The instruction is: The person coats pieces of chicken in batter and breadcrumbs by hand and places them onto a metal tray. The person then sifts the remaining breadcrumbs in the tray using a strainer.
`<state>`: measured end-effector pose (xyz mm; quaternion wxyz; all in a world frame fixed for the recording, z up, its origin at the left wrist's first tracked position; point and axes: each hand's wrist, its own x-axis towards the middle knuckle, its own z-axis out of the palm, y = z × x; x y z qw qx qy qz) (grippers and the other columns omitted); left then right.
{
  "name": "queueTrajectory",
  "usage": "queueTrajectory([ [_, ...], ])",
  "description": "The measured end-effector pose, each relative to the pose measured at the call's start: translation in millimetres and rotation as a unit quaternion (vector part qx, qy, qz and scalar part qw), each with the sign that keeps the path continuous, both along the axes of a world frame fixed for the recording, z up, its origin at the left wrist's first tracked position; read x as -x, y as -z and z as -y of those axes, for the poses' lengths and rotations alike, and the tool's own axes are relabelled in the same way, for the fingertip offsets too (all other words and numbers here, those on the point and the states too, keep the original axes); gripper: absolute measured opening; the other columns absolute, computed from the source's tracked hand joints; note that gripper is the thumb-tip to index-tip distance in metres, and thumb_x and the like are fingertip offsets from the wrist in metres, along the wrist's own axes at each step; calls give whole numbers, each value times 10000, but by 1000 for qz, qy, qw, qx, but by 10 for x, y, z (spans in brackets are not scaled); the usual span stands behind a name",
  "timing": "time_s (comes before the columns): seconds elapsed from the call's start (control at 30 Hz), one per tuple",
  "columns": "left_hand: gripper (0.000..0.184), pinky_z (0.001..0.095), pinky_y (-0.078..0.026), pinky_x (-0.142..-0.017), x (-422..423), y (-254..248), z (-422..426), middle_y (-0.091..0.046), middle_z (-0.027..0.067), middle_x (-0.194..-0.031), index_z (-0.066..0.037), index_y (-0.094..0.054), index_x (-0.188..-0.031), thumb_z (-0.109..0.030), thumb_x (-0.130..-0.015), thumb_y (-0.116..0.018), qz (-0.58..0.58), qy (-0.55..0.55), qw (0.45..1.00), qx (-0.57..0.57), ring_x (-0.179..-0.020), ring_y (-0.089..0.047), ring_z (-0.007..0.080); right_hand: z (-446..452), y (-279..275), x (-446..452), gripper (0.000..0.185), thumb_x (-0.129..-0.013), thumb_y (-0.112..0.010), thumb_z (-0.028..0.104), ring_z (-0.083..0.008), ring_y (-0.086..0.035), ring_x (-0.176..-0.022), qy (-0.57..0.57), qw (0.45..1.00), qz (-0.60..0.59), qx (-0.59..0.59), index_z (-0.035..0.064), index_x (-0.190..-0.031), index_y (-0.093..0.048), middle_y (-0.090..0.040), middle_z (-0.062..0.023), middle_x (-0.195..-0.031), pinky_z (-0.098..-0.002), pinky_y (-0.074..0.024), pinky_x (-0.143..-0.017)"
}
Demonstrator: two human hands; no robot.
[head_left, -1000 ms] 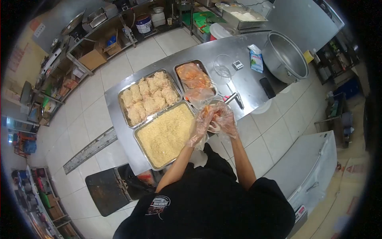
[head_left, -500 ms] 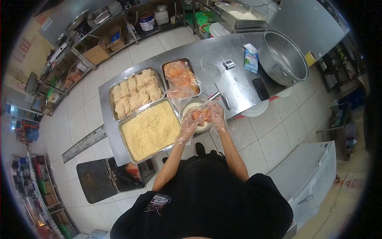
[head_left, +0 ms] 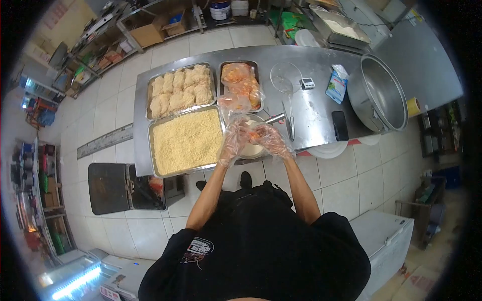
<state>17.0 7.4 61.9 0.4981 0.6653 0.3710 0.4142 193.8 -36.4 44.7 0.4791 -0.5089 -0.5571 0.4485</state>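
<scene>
Both my hands wear clear plastic gloves and meet over a round bowl of pale batter (head_left: 252, 152) at the table's near edge. My left hand (head_left: 232, 144) has its fingers closed at the left side of a piece of orange-red marinated meat (head_left: 254, 135). On the other side my right hand (head_left: 272, 141) grips the same piece, which the fingers partly cover. A metal handle (head_left: 275, 119) sticks out of the bowl to the right. Left of the bowl is a tray of yellow crumbs (head_left: 187, 140). Behind it, a tray holds crumb-coated pieces (head_left: 181, 90). More marinated meat (head_left: 240, 83) lies in a smaller tray.
On the steel table (head_left: 312, 118) are a round wire strainer (head_left: 285, 75), a small timer (head_left: 307, 83), long thin tongs (head_left: 287, 120), a blue-white packet (head_left: 337, 85), a phone (head_left: 340, 125) and a large pot (head_left: 377, 93). A black lidded bin (head_left: 110, 188) stands open at lower left.
The camera view has turned and shifted, so the table sits straighter. My hands stay over the bowl; the meat, stretched between them before, now shows less, bunched between my fingers.
</scene>
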Motion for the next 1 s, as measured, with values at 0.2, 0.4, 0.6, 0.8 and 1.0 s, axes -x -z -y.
queueTrajectory([
  [0.2, 371, 270, -496, -730, 283, 149, -33, -585, 75, -958, -16, -483, -1187, -112, -856, -622, 17, -67, 997, 17, -838, -586, 140, -144, 110, 27, 205, -758, -705, 139, -140, -606, -664, -16, 985, 110, 136, -19, -873, -645, -661, -73, -760, -296, -510, -640],
  [0.4, 421, 274, -505, -791, 838, 277, 200, -569, 91, -1006, -21, -456, -1180, -57, -822, -676, 68, -135, 982, 112, -918, -588, 161, -91, -186, 114, 173, -713, -689, 159, -166, -606, -626, -44, 975, 124, 177, 9, -785, -640, -651, -94, -700, -327, -488, -592],
  [0.6, 397, 260, -501, -721, 1174, 178, 445, -570, 76, -959, -13, -481, -1160, -30, -806, -658, 14, -217, 966, 142, -856, -573, 139, -157, 1025, -48, 208, -675, -703, 186, -318, -615, -639, 57, 892, 448, 2, 14, -734, -603, -609, -180, -664, -416, -469, -591],
  [0.8, 452, 270, -509, -763, 1490, 414, 619, -572, 102, -984, -9, -445, -1187, -86, -816, -693, 20, -219, 958, 184, -907, -589, 161, -157, 916, 94, 130, -678, -698, 108, -207, -598, -596, 15, 976, 216, 28, 30, -738, -612, -622, -90, -660, -353, -482, -571],
  [1.0, 397, 262, -502, -764, 1950, 504, 507, -572, 92, -1004, -8, -478, -1149, -81, -820, -689, 5, -232, 957, 174, -933, -580, 152, -105, 45, 209, 224, -670, -768, 64, -93, -558, -642, 82, 985, 113, 104, 8, -740, -563, -582, -24, -680, -248, -481, -579],
])
